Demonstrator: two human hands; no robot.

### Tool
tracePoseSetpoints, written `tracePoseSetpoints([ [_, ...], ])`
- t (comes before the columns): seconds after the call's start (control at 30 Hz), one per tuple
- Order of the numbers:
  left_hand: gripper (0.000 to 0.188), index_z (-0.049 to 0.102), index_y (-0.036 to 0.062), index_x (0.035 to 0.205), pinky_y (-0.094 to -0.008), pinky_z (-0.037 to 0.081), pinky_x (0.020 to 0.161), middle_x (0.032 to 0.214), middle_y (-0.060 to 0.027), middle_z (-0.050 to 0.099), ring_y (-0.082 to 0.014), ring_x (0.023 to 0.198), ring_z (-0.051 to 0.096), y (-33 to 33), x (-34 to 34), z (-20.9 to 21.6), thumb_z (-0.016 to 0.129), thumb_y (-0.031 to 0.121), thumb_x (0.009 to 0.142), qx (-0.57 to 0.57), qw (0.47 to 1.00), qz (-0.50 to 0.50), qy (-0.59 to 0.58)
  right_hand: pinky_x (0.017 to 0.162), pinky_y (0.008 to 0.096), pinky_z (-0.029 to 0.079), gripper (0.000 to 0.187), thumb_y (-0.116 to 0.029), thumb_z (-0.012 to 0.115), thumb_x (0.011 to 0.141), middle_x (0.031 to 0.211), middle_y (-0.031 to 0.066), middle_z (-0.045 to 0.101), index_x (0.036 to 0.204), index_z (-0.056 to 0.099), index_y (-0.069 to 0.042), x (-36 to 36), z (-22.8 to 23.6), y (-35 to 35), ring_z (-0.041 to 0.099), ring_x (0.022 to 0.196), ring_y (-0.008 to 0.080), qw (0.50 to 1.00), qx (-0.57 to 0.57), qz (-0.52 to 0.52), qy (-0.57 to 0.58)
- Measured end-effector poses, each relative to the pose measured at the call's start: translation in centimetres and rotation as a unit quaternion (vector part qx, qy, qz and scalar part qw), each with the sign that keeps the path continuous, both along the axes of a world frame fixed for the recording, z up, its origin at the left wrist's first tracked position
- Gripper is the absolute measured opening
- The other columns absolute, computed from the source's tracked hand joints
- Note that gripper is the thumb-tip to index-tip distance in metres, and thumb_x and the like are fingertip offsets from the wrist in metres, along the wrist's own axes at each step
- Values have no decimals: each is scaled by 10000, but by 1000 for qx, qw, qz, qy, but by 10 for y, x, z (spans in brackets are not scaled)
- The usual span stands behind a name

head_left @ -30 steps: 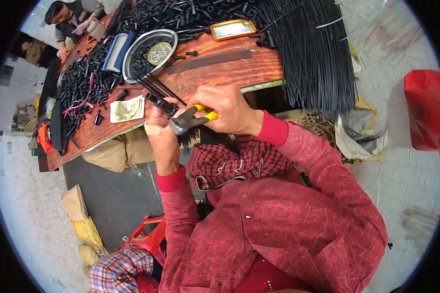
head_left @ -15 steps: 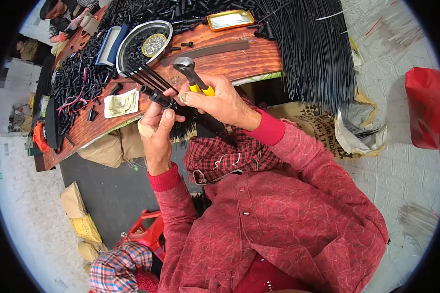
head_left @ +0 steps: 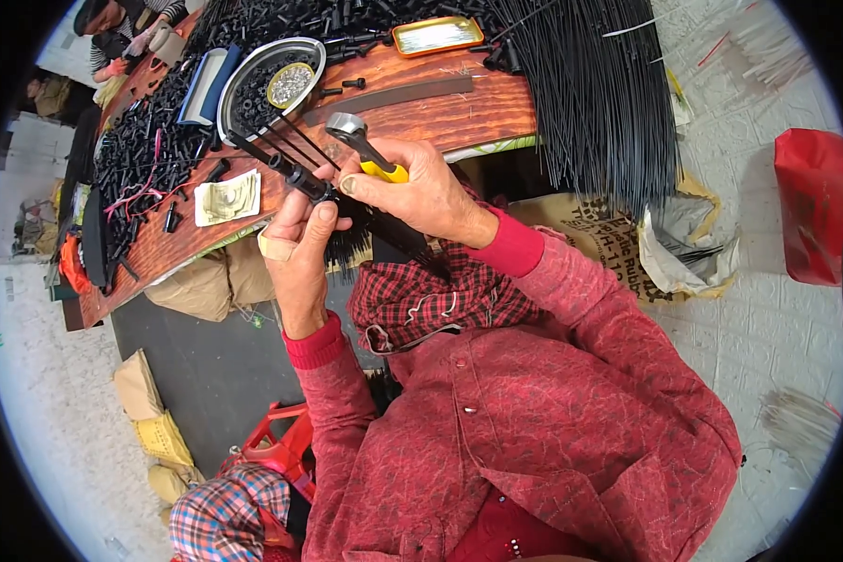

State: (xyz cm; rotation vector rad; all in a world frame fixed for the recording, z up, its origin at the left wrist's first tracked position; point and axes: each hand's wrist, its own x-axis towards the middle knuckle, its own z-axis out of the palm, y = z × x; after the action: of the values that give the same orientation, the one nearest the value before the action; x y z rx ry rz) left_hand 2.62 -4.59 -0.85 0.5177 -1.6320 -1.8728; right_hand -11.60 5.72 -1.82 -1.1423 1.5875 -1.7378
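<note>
My left hand (head_left: 300, 248), a tan bandage on it, is closed round a black tubular fitting (head_left: 295, 175). Several thin black rods (head_left: 302, 140) stick out beyond the fingers, and a dark bundle of strands hangs below the hands. In my right hand (head_left: 421, 192) is a pair of pincers, its yellow handles (head_left: 384, 170) against the palm and its rounded metal head (head_left: 347, 125) pointing up and away from me. My right thumb presses near the fitting's lower end, close to the left fingertips. The exact contact there is hidden.
The wooden table (head_left: 440, 117) carries piled black fittings (head_left: 140, 155), a metal tray (head_left: 227, 112) with a dish of small silvery parts (head_left: 292, 82), an orange-rimmed tray (head_left: 437, 36), banknotes (head_left: 228, 199) and long black strands (head_left: 599, 103). Another person (head_left: 126, 37) sits at the far left.
The pincers' head has tipped slightly left and down, and its handles look closer together. Both hands stay close together around the fitting. The whole view has shifted slightly.
</note>
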Motion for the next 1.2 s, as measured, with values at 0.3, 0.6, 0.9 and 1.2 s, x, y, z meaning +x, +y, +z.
tracePoseSetpoints([
  [0.3,380,564,-60,1260,-223,548,719,1105,-92,648,-113,898,623,-1,0,0,629,25,896,-2,1000,-1,-9,641,238,426,136,-164,686,861,773,-46,606,907,672,-37,0,1,-1,512,721,36,1000,6,-5,13],
  [0.6,356,577,-43,1252,-212,540,706,1089,-73,646,-97,893,615,-5,4,-6,613,23,905,-40,999,-13,-13,568,282,447,154,-89,698,795,811,120,645,931,672,-21,2,19,-1,567,634,91,938,-74,-99,323],
  [0.9,336,565,-39,1258,-211,536,685,1051,-61,647,-90,875,606,-9,0,-13,577,74,942,-65,998,-1,6,511,204,391,330,-367,582,950,693,-31,543,912,654,-47,-29,36,12,493,581,41,975,142,157,-68],
  [1.2,298,566,-20,1246,-206,523,655,978,-49,643,-75,813,594,-7,-5,-5,529,68,964,-124,992,11,-7,663,262,516,355,-335,493,990,811,50,625,1003,581,9,-57,54,23,617,723,123,882,313,344,75],
])
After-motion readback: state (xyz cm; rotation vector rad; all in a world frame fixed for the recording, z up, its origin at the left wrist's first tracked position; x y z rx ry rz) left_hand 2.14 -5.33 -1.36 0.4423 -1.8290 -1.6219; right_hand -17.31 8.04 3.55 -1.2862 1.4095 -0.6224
